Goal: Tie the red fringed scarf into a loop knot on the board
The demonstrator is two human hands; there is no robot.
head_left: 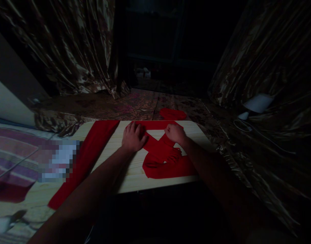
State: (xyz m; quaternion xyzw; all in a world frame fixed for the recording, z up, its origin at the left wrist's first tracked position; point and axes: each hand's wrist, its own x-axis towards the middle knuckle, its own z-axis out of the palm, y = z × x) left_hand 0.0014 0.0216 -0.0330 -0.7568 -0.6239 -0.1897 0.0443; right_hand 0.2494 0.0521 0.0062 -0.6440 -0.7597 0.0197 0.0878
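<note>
A red cloth strip (159,149) lies on the pale wooden table (131,166), folded so that its bands cross in the middle. My left hand (133,137) rests on the left corner of the far band, fingers apart and slightly bent, with the palm down. At the right corner of that band, my right hand (175,133) is closed, pressed onto the red fabric; its fingertips are partly hidden. Another long red strip (86,159) stretches diagonally across the table's left side, beyond my left forearm. The light is dim.
A small red cloth piece (172,114) lies beyond the table's far edge on patterned fabric (135,103). At right stands a white lamp (258,103) with a cord. Striped bedding (17,145) is at left, beside a blurred-out object (59,161). Curtains (94,44) hang behind.
</note>
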